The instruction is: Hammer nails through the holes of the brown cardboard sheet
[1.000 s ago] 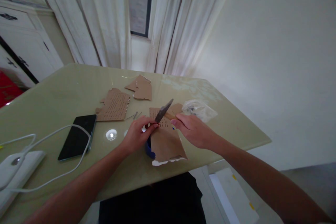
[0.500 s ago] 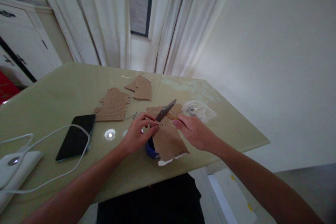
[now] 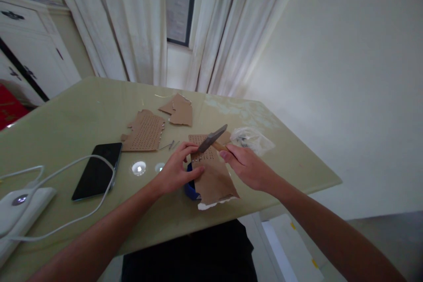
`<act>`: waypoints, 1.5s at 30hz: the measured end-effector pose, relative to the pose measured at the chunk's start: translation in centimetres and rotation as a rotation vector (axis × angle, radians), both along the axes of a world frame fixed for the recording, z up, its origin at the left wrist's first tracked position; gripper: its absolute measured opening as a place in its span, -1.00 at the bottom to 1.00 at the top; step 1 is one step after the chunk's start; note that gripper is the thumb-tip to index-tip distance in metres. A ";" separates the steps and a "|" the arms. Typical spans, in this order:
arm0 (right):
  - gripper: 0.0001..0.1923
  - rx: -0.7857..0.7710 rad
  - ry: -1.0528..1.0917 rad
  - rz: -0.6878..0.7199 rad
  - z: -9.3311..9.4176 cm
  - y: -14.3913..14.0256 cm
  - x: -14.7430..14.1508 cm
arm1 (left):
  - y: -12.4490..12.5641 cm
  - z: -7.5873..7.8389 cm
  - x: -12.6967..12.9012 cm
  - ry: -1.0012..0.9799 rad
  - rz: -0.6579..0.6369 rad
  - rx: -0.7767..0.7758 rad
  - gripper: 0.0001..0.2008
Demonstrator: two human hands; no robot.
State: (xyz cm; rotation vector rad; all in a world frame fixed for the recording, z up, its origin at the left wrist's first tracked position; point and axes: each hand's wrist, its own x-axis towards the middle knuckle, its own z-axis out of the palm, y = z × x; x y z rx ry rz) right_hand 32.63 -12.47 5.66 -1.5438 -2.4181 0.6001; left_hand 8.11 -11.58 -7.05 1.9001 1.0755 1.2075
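My right hand (image 3: pixel 247 166) grips the wooden handle of a small hammer (image 3: pixel 213 138), its dark metal head raised over a brown cardboard piece (image 3: pixel 213 176) full of small holes. My left hand (image 3: pixel 176 168) rests on the left edge of that cardboard, fingers pinched near the hammer head; whether they hold a nail is too small to tell. The cardboard lies on top of a blue round object (image 3: pixel 190 187) near the front edge of the pale green table (image 3: pixel 82 110).
Another perforated cardboard piece (image 3: pixel 145 131) and plain scraps (image 3: pixel 178 110) lie further back. A few loose nails (image 3: pixel 168 145) sit between them. A clear plastic bag (image 3: pixel 253 139) is to the right, a black phone (image 3: pixel 97 171) and a white cable (image 3: pixel 59 176) to the left.
The hammer head has risen slightly and shifted right. My left hand has moved a little onto the cardboard. The view has shifted a bit.
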 end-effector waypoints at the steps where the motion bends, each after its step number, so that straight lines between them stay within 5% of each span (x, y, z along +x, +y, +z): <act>1: -0.60 -0.016 -0.017 0.003 -0.1 0.0 -0.1 | 0.0 -0.1 0.0 0.001 0.004 0.004 -0.55; 16: -0.61 -0.019 -0.027 0.035 -1.4 0.1 0.0 | 0.1 -0.7 0.1 -0.043 -0.008 0.048 -0.53; 27: -0.37 0.328 1.027 -0.327 -3.7 6.1 1.1 | 0.2 -0.6 -0.8 -0.124 -0.109 -0.090 -0.44; 32: -0.35 0.408 1.218 -0.292 -6.2 9.1 0.1 | 1.7 -0.2 -2.7 -0.058 0.151 -0.071 -0.62; 37: -0.42 0.403 1.354 -0.232 -7.9 10.3 -0.3 | 4.0 -1.5 -6.5 0.530 0.584 -0.003 -0.66; 40: -0.46 0.400 1.402 -0.214 -8.1 10.2 0.2 | 4.4 -2.4 -8.0 0.757 0.603 -0.039 -0.61; 45: -0.52 0.404 1.459 -0.197 -7.9 9.4 1.6 | 4.6 -3.3 -8.8 0.799 0.551 -0.140 -0.63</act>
